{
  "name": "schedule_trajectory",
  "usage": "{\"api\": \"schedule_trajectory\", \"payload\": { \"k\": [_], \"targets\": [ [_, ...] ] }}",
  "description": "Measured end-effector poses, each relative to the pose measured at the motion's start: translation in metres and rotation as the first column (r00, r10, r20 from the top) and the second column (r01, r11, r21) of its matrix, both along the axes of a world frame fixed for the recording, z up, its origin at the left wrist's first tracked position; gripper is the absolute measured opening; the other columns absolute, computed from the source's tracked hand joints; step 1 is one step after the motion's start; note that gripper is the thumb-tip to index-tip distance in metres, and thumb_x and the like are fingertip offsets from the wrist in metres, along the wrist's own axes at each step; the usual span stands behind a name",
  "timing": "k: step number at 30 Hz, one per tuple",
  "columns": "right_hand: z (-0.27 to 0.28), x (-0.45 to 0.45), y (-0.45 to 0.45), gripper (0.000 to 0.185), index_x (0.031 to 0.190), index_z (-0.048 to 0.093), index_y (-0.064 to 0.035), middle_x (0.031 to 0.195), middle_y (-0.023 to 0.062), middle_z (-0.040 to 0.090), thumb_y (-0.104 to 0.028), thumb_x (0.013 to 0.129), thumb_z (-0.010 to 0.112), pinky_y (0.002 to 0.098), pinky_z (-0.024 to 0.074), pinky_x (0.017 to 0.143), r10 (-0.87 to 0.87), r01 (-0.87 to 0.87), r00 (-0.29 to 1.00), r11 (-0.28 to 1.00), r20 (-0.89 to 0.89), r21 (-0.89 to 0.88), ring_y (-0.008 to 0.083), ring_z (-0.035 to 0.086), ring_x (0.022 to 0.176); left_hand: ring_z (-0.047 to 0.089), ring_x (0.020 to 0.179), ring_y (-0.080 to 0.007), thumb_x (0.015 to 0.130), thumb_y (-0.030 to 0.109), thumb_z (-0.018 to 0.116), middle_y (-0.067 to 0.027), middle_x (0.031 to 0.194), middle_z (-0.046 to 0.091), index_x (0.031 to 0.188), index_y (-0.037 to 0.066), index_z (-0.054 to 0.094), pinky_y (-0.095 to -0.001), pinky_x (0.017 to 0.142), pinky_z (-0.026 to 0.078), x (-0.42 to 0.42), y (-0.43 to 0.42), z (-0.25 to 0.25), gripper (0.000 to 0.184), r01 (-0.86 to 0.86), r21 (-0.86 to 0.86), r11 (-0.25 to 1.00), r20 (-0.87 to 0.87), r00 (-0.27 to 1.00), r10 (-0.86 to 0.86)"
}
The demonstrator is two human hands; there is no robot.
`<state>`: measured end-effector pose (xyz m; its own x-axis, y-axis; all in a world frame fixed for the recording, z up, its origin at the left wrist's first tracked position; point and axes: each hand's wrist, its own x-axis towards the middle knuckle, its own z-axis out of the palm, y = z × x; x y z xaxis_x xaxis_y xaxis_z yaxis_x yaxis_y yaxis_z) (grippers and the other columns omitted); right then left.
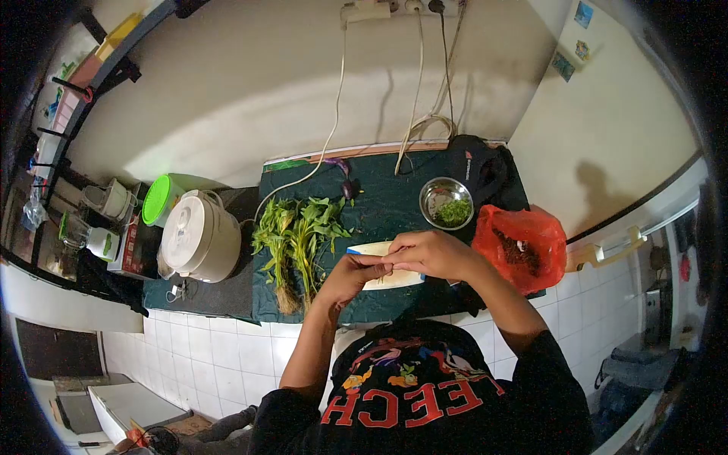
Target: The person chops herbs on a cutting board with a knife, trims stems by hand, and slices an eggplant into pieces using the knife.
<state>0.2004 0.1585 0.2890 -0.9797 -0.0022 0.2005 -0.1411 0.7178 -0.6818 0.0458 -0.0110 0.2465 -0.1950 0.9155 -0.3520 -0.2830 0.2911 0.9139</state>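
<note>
Head view: left fingers, right fingers meet over pale board; cannot tell if pinching.

Board: pale, blue at left corner, flat on the desk, partly covered. Bowl: round, metal, upright, beyond board to the right, containing chopped greens. Leafy stems: two bunches, roots on, lying left of board.
</note>
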Motion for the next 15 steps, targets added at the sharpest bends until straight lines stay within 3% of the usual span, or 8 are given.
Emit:
{"api": "schedule_trajectory", "payload": {
  "k": [6,8,12,14,15],
  "targets": [
    [-0.006,0.000,0.011,0.021,0.104,0.072,-0.0099,0.090,0.0052,0.066,-0.013,0.083,0.069,0.0322,0.0522,0.070,-0.007,0.003,0.997,0.999,-0.074,-0.051,0.0224,0.066,0.079,0.055,0.078,-0.0069,0.086,0.018,0.071,-0.0026,0.084,0.070,0.098,0.002,0.073,-0.0270,0.075,0.046,0.002,0.004,0.005,0.020,0.047,0.074,0.996,-0.149,0.988,-0.036],
    [-0.008,-0.001,0.011,0.021,0.104,0.072,-0.0089,0.088,0.0054,0.066,-0.013,0.083,0.069,0.0323,0.0521,0.069,-0.023,0.017,0.996,0.998,-0.091,-0.064,0.0224,0.066,0.077,0.056,0.080,-0.0079,0.087,0.019,0.071,-0.0055,0.087,0.070,0.102,0.000,0.072,-0.0264,0.074,0.047,0.001,0.006,-0.002,0.024,0.088,0.083,0.993,-0.320,0.946,-0.057],
    [-0.009,0.001,0.008,0.016,0.097,0.072,-0.0069,0.086,0.0052,0.065,-0.014,0.084,0.069,0.0323,0.0516,0.067,-0.075,0.075,0.995,0.997,-0.064,0.003,0.0219,0.065,0.076,0.058,0.079,-0.0103,0.088,0.020,0.070,-0.0093,0.086,0.070,0.102,-0.002,0.070,-0.0287,0.071,0.048,0.009,0.007,0.016,0.026,0.102,0.111,0.989,-0.387,0.921,-0.052],
    [-0.010,-0.001,0.009,0.013,0.094,0.071,-0.0068,0.086,0.0046,0.064,-0.015,0.084,0.068,0.0324,0.0514,0.067,-0.091,0.092,0.994,0.996,-0.054,0.010,0.0215,0.065,0.078,0.061,0.077,-0.0161,0.088,0.020,0.069,-0.0129,0.085,0.069,0.102,-0.001,0.070,-0.0315,0.070,0.048,0.015,0.008,0.021,0.025,0.089,0.132,0.987,-0.564,0.826,0.001],
    [-0.010,-0.002,0.009,0.012,0.092,0.070,-0.0075,0.085,0.0041,0.062,-0.016,0.083,0.068,0.0325,0.0513,0.067,-0.086,0.096,0.992,0.990,-0.092,0.105,0.0209,0.064,0.078,0.061,0.077,-0.0161,0.088,0.020,0.069,-0.0129,0.085,0.069,0.102,-0.001,0.070,-0.0315,0.070,0.048,0.015,0.009,0.020,0.025,0.087,0.133,0.987,-0.564,0.826,0.003]
  ]
}}
